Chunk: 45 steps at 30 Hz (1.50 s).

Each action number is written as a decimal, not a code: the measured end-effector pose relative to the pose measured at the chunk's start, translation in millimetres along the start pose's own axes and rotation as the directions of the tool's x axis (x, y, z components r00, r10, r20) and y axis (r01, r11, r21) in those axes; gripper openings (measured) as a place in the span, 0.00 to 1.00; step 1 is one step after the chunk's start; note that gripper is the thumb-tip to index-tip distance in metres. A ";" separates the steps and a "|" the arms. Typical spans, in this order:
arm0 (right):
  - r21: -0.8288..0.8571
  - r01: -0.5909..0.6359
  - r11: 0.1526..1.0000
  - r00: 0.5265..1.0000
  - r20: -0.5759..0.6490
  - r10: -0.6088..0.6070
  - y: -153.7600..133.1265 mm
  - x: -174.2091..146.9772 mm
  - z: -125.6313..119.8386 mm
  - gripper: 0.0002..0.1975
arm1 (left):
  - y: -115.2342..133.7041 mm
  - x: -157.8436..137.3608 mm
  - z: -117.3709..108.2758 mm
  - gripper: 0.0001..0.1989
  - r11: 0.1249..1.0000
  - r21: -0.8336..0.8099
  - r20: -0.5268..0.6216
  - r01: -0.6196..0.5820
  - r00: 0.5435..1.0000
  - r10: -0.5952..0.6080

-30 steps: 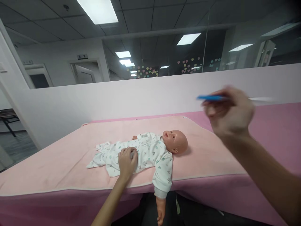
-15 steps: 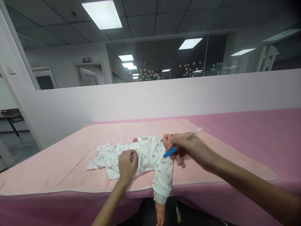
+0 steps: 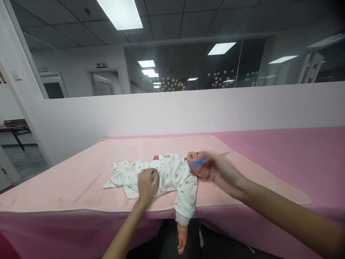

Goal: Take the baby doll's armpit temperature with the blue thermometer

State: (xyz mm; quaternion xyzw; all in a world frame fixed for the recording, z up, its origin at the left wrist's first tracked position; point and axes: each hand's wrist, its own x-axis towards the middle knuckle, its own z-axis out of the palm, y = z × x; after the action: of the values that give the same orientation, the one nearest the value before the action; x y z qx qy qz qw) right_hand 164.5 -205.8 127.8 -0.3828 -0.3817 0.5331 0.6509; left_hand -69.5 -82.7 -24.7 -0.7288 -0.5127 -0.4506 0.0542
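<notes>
Blanket edge (image 3: 81, 207) beneath doll's arm (image 3: 185, 197)

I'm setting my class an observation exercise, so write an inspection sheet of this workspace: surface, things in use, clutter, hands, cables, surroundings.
Surface: peach blanket over pink cloth.
Things: clothed doll, near arm hanging past the blanket; blurred blue tool.
Clutter: stack on a far-left table.
Left hand: on the doll's clothes; grip unclear.
Right hand: blurred, holding the blue tool in front of the head as seen here; contact unclear.
Cables: nothing certain; pale strip below the blanket, unclear.
Surroundings: white wall, coloured hearts, ceiling lights.
</notes>
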 end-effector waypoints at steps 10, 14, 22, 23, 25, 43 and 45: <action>-0.498 0.124 0.858 0.919 0.383 0.089 9.6 -21.5 -19.5 0.16 | 1.5 0.5 -1.3 0.09 1.000 0.007 -0.010 -0.003 1.000 0.003; -0.406 0.233 0.884 0.860 0.510 0.008 -8.8 -38.6 -18.4 0.14 | 0.3 0.6 -1.0 0.09 1.000 0.014 0.004 -0.010 1.000 0.010; -0.282 -0.179 0.942 0.945 0.216 0.244 11.0 -20.3 -0.4 0.06 | 1.8 0.5 -2.0 0.08 1.000 0.004 -0.001 0.008 1.000 -0.008; -0.197 -0.062 0.978 0.984 0.150 0.093 7.3 -15.7 -2.1 0.05 | 2.0 0.2 -2.4 0.08 1.000 0.002 0.000 0.007 1.000 -0.007; -0.030 0.373 0.927 0.924 -0.081 -0.374 3.4 -9.3 -6.3 0.06 | 2.0 -0.4 -2.9 0.09 1.000 0.000 -0.001 0.008 1.000 -0.008; -0.421 0.068 0.905 0.974 0.226 0.032 6.8 -6.2 -11.9 0.17 | 0.6 0.1 -0.5 0.09 1.000 -0.009 0.016 0.016 1.000 -0.016; -0.471 0.208 0.857 0.963 0.253 -0.094 -1.2 -2.8 -17.8 0.21 | 0.7 0.1 -0.6 0.09 1.000 -0.009 0.019 0.015 1.000 -0.015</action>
State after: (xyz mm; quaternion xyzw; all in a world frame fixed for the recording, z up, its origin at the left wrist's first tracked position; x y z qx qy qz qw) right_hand 180.6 -210.3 121.3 -0.4431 -0.6040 0.4042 0.5249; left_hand -69.3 -83.3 -23.9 -0.7295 -0.5164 -0.4466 0.0428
